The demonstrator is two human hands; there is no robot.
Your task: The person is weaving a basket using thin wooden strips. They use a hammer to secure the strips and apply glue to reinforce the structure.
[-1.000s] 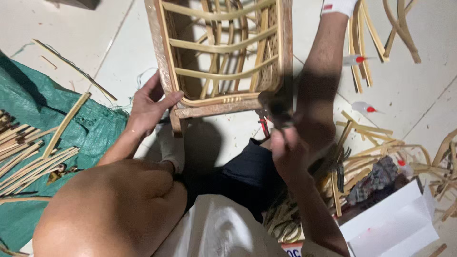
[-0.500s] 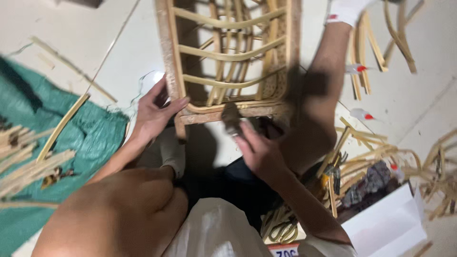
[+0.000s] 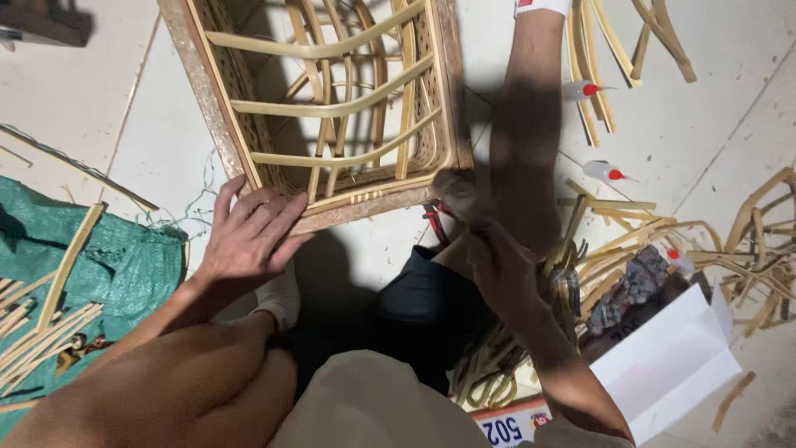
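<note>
Two hands — left hand (image 3: pixel 253 236) fingers spread on rattan frame (image 3: pixel 332 116) | right hand (image 3: pixel 489 257) blurred

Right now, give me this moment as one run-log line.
left hand: flat on rattan frame corner | right hand: gripping blurred dark tool at frame edge | floor: glue bottles, cane strips

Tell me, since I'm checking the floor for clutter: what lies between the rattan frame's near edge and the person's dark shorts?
In the head view, mostly bare white tile in shadow lies between the rattan frame and the dark shorts; red-handled pliers lie at its right end.
</note>
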